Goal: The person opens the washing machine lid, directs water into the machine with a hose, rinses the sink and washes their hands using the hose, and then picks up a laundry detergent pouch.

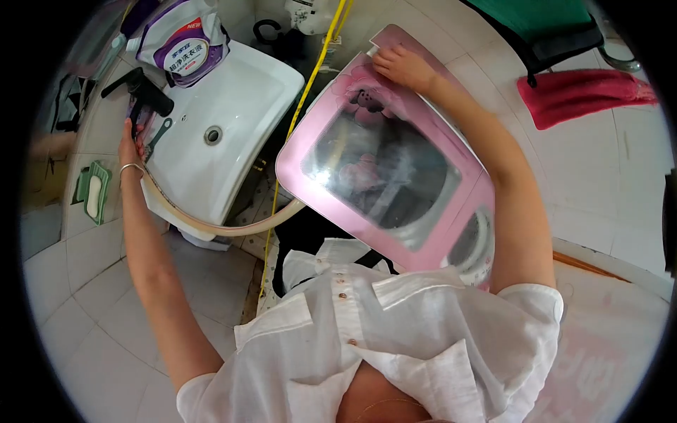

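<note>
My left hand [132, 146] is at the left rim of the white sink [240, 92], just below the black faucet [149, 92]. Its fingers are partly hidden and closed round something I cannot make out. A beige hose [211, 227] curves from beside this hand, under the sink's front edge, to the pink washing machine [310, 173]. The machine's clear lid window with a flower print is down. My right hand [403, 68] lies on the machine's back corner, its fingers over the edge.
A purple and white detergent pouch [187, 46] stands at the sink's back corner. A green soap dish [94, 192] is at the far left. A yellow strip [307, 92] runs between sink and machine. A red towel [585, 96] and a green cloth [539, 28] hang at upper right.
</note>
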Demonstrator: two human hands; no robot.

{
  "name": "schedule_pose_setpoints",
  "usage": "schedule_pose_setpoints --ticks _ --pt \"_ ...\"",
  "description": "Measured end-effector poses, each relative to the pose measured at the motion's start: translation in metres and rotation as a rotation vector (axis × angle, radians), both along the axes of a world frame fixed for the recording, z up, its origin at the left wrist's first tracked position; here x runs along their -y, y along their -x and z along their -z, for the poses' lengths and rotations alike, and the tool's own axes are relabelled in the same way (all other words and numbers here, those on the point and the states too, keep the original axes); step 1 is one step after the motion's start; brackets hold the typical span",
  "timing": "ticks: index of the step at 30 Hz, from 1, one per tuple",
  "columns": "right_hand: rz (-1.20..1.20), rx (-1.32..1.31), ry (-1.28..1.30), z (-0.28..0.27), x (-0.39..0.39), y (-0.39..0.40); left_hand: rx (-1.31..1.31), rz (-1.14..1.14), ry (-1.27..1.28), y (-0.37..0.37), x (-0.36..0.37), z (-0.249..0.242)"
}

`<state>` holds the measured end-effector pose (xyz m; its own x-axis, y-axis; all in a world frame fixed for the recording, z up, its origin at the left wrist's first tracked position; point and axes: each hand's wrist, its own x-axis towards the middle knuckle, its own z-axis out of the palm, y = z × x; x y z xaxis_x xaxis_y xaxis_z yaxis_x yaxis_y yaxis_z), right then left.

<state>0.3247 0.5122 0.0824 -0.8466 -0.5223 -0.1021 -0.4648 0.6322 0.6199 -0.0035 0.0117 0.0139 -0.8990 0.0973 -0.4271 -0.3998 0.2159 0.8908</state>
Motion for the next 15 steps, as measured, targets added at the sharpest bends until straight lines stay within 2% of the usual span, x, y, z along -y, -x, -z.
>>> schedule_pose_setpoints --ticks 2,3,5,6,8,9,10,12,13,15 --pt "0.489 0.276 -0.183 0.010 0.007 -0.035 0.011 -0.005 -0.011 -0.001 0.001 0.000" --pt "0.495 0.278 -0.186 0.012 0.015 -0.049 0.014 0.001 -0.014 -0.004 0.000 -0.002" --pt "1.014 0.350 -0.096 0.013 0.035 -0.078 -0.022 0.015 -0.013 -0.008 -0.003 -0.005" --pt "1.024 0.350 -0.094 0.021 0.041 -0.095 -0.022 0.025 -0.013 -0.008 -0.001 -0.005" --pt "1.106 -0.275 0.068 0.044 0.037 -0.132 -0.021 0.035 -0.054 -0.002 0.002 -0.001" --pt "0.985 -0.432 0.098 0.056 0.028 -0.146 0.003 0.029 -0.059 0.000 0.002 0.000" --pt "0.991 -0.442 0.093 0.058 0.026 -0.150 -0.003 0.037 -0.066 -0.001 0.001 0.001" --pt "0.777 -0.565 0.419 0.064 0.024 -0.154 -0.053 0.084 -0.089 -0.003 0.001 -0.002" --pt "0.780 -0.573 0.420 0.065 0.021 -0.154 -0.060 0.089 -0.090 -0.004 -0.001 -0.005" --pt "1.299 -0.329 0.740 0.067 0.012 -0.148 -0.057 0.017 -0.038 -0.009 -0.003 -0.009"
